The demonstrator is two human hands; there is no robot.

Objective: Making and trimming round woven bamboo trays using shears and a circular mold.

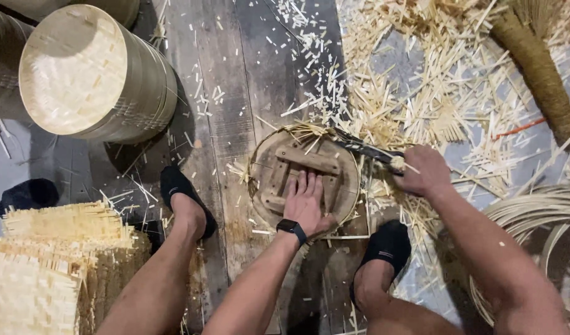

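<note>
On the plank floor between both feet lay a round wooden form (285, 162) over woven bamboo. Left hand (308, 205) pressed flat on it, fingers spread. Right hand (425, 170) was fisted around a dark knife (366, 149), blade at the rim. Bamboo trimmings (415, 93) lay scattered just beyond.

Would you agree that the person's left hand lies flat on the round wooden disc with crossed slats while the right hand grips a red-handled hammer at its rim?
Not quite: in the head view the right hand grips a dark-bladed knife, not a hammer. The left hand does lie flat on the round wooden disc with crossed slats.
</note>
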